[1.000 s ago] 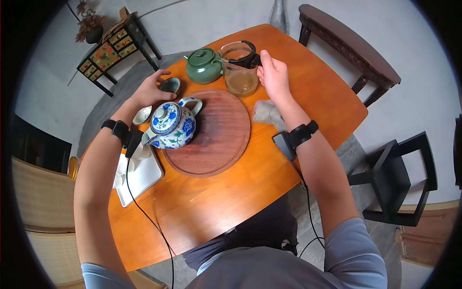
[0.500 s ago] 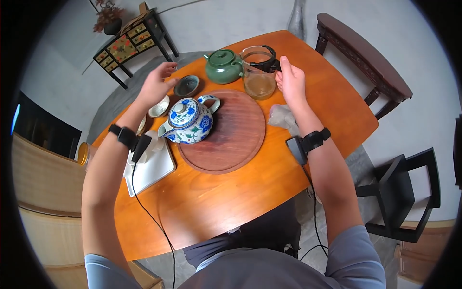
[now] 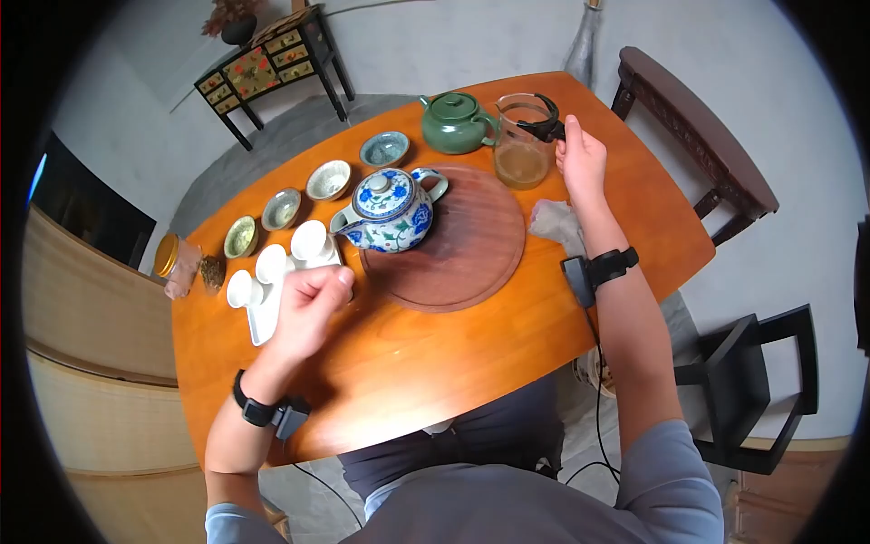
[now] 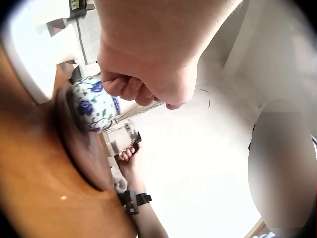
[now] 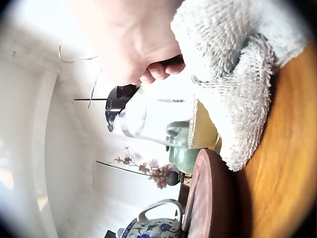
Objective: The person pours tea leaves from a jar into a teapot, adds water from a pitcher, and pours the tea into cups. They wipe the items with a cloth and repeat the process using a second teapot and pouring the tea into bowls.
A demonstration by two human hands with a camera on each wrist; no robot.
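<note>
My right hand [image 3: 583,163] grips the black handle of a glass pitcher [image 3: 522,163], which holds cloudy brownish liquid and stands beside a green teapot [image 3: 455,125]. My left hand [image 3: 313,304] is over the near side of the white tray [image 3: 263,322], its fingers curled with nothing visible in them; the left wrist view shows the same curled hand [image 4: 148,64]. A blue-and-white floral teapot [image 3: 391,218] sits at the left of a round wooden board [image 3: 471,263]. Small white cups [image 3: 309,239] stand on the tray.
Several small bowls [image 3: 328,180] line the table's far left side, near a gold-lidded jar [image 3: 181,267]. A grey cloth [image 3: 556,224] lies right of the board. Beyond the table [image 3: 390,381] are a black chair [image 3: 739,381] and a dark side table [image 3: 693,136].
My left hand has moved away from the dark bowl toward my body, over the tray, and its fingers have curled. My right hand keeps its grip on the pitcher. The view has shifted left.
</note>
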